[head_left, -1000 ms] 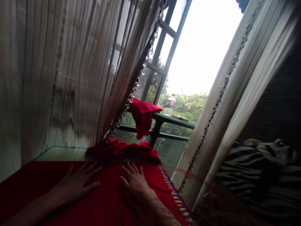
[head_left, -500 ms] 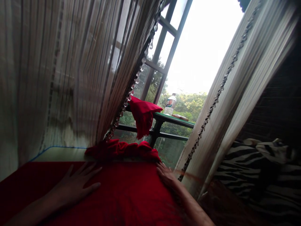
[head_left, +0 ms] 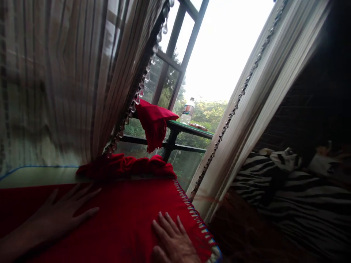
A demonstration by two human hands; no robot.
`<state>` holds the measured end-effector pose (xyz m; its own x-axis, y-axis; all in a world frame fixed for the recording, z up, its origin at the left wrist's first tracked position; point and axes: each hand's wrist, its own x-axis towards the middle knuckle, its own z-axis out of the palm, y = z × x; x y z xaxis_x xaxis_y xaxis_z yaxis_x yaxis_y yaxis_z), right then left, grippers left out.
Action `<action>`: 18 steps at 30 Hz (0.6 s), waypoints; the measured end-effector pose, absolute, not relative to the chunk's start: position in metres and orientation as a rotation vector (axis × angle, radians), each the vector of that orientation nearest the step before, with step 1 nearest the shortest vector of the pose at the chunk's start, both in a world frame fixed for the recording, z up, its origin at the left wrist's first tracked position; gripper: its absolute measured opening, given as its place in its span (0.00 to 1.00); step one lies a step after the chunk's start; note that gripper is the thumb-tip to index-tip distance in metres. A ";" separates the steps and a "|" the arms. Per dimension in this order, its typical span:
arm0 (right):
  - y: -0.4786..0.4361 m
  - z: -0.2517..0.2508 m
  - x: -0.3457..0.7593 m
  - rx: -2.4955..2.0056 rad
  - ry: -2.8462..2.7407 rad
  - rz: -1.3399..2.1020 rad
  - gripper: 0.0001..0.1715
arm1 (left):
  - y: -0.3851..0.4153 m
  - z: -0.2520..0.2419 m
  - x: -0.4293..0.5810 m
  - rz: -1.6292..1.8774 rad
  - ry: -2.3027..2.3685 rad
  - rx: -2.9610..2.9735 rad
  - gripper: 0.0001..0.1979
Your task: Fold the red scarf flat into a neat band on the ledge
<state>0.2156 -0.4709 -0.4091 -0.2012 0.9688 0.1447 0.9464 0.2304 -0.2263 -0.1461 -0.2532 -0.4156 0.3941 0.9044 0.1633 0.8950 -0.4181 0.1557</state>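
Observation:
A red cloth point(head_left: 123, 204) lies spread over a flat pale surface with blue edging, and a fringe runs along its right edge. On its left part my left hand point(head_left: 68, 206) rests flat with fingers spread. My right hand point(head_left: 174, 237) lies on the cloth near the fringed edge, fingers stretched out, holding nothing. Beyond both hands, a bunched red cloth point(head_left: 131, 166) sits in folds at the far end of the surface.
Another red fringed cloth point(head_left: 153, 118) hangs over a green-topped ledge point(head_left: 189, 128) by the window. A plastic bottle point(head_left: 188, 111) stands there. Sheer curtains with bead trim point(head_left: 230, 117) hang on both sides. Zebra-striped fabric point(head_left: 296, 193) lies at right.
My right hand has moved from the cloth's far right edge back toward me and inward, uncovering the fringe. The view has shifted right; my left hand stays flat on the cloth.

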 end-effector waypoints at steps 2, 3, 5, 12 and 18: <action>-0.480 -0.404 0.250 -1.945 -2.121 0.158 0.35 | -0.246 -0.424 -0.149 0.324 1.670 2.625 0.35; -0.483 -0.403 0.267 -2.020 -2.060 0.162 0.35 | -0.244 -0.426 -0.149 0.312 1.663 2.639 0.35; -0.489 -0.407 0.298 -2.166 -1.945 0.156 0.33 | -0.243 -0.426 -0.149 0.335 1.649 2.641 0.34; -0.487 -0.434 0.364 -2.311 -1.670 0.154 0.32 | -0.259 -0.407 -0.143 0.328 1.612 2.574 0.35; -0.449 -0.383 0.284 -2.061 -1.925 0.130 0.36 | -0.236 -0.436 -0.153 0.435 1.614 2.603 0.34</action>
<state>0.2843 -0.4492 -0.3833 0.0893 0.9849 0.1483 0.9561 -0.0430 -0.2898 -0.1532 -0.2356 -0.4364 0.4162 0.8845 0.2110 0.8709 -0.4545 0.1873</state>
